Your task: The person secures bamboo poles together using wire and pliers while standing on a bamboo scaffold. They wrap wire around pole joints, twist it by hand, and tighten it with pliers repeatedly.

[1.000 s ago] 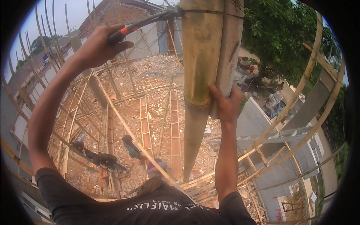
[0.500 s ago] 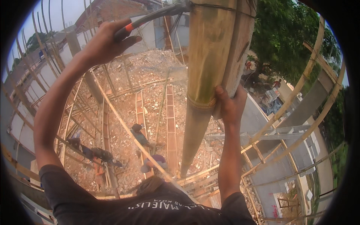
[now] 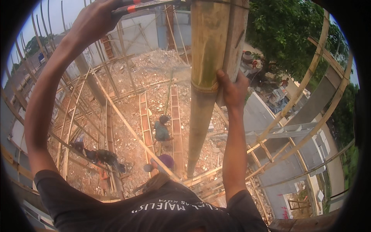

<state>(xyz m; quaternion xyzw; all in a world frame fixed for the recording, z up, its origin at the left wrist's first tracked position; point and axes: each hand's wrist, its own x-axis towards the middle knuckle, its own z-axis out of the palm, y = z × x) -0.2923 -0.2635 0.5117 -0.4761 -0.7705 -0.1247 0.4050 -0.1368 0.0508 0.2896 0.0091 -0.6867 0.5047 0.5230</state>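
Note:
A thick bamboo pole rises in front of me, its lower end narrowing away far below. Flat against its right side runs a wooden plank. Dark wire circles both near the upper edge. My left hand, raised at the upper left, is closed round long-handled pincers with red-orange bands. Two handles show apart; the jaws, toward the pole's top, are out of view. My right hand grips the plank from the right, thumb resting along the seam with the bamboo. Its other fingers are partly hidden.
Far below lies rubble-strewn ground with ladder-like wooden frames. One person stands there, others nearby. A diagonal pole crosses beneath me. Bamboo scaffolding and a tree are at right, upright rods at left.
My left hand is higher in view, and both pincer handles now show, spread apart. My right hand keeps its grip on the plank. A person below has shifted right and stands more upright.

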